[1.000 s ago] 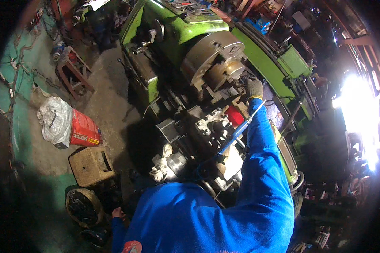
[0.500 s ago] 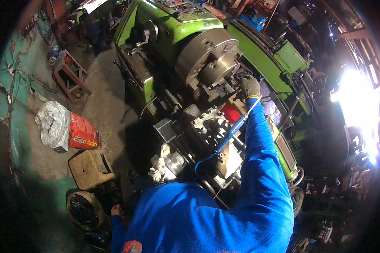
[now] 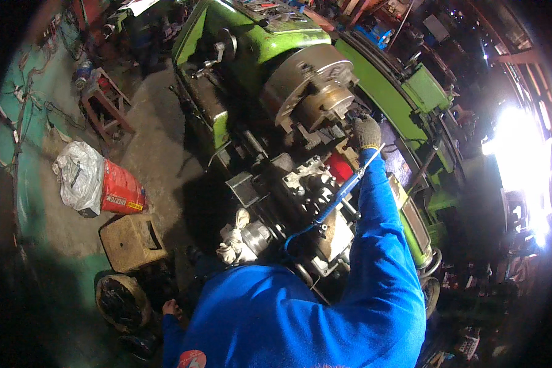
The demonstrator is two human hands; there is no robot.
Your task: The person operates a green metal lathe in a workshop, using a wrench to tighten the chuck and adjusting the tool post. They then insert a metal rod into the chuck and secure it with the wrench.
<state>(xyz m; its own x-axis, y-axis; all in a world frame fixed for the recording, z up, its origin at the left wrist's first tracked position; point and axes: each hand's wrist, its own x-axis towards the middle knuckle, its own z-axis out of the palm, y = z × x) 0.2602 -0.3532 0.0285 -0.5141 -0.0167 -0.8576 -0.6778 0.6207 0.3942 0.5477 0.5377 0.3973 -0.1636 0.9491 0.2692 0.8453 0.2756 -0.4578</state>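
Observation:
My right hand [image 3: 367, 132], in a grey knitted glove with a yellow cuff edge, reaches to the front of a green lathe's [image 3: 282, 24] large chuck [image 3: 303, 70]. Its fingers are curled at a dark metal part beside the chuck jaws; what they grip is too dark to make out. A round metal workpiece [image 3: 326, 105] sits in the chuck. Below it stands the bolted tool post [image 3: 306, 175]. Along my right forearm lies a blue air gun [image 3: 348, 186] with a thin nozzle and blue hose. My bare left hand [image 3: 171, 308] hangs low at the left, its fingers too small to read.
White rag [image 3: 233, 242] is wrapped on a carriage handle. To the left stand a red bag with a white sack [image 3: 80, 178], a tan plastic stool [image 3: 129, 245], a round bin [image 3: 119, 303] and a brown stand [image 3: 104, 110]. A red object [image 3: 337, 167] lies beyond the tool post.
The chuck and workpiece have turned, so the jaws show at different angles. My right hand stays beside them. The whole view has shifted slightly; my left hand looks much the same.

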